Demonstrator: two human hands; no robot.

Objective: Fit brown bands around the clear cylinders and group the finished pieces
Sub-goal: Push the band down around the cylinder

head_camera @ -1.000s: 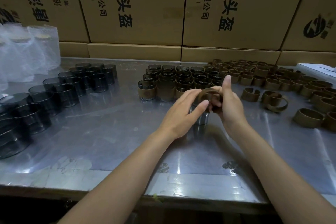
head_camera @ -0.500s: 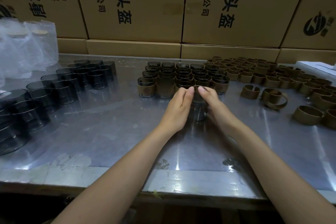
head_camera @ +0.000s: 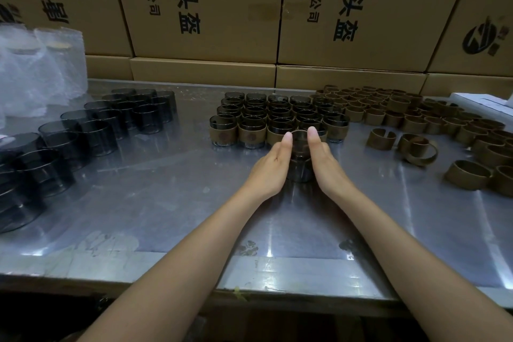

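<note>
Head view: a smoky clear cylinder (head_camera: 299,159) upright near the middle of the steel bench (head_camera: 166,203), dark grey glass with a thin rim, its band hidden by the palms. Pressed between left hand (head_camera: 273,166) and right hand (head_camera: 323,165), fingers straight, one flat against each side. Just behind, touching the front row, the block of finished pieces (head_camera: 277,116), each wrapped in a brown band bearing a round stamped emblem too small to read. Bare cylinders (head_camera: 91,130) along the left edge; loose brown bands (head_camera: 416,116) spread toward the back right corner and right edge. Behind the bench, stacked cartons (head_camera: 208,3) printed in black: "P头盔", "技有限公司", "(西区)", plus a round logo at far right.
</note>
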